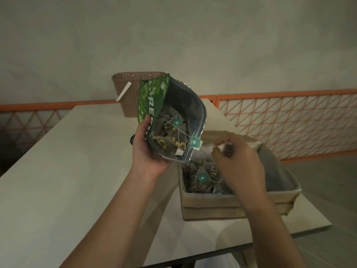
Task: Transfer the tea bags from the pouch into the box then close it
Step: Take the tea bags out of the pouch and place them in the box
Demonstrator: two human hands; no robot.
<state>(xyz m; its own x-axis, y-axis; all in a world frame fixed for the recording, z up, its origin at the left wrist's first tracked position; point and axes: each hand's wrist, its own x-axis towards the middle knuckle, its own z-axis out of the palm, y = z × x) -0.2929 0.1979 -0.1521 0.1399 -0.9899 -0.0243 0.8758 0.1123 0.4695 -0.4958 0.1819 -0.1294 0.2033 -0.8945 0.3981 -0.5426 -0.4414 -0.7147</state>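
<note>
My left hand (147, 149) grips a green tea pouch (154, 97) held above the table, its mouth gaping toward me with several tea bags (170, 136) inside. My right hand (234, 159) pinches one tea bag (228, 150) over the open box (212, 202). That bag's string runs back to a teal tag (195, 142) hanging at the pouch's mouth. Several tea bags (202, 175) lie in the box. The box's lid (278, 171) is flipped open to the right.
A perforated brown basket (125, 88) with a white handle stands at the table's far edge behind the pouch. The white table (67, 171) ends just right of the box. An orange lattice railing (289, 117) runs behind.
</note>
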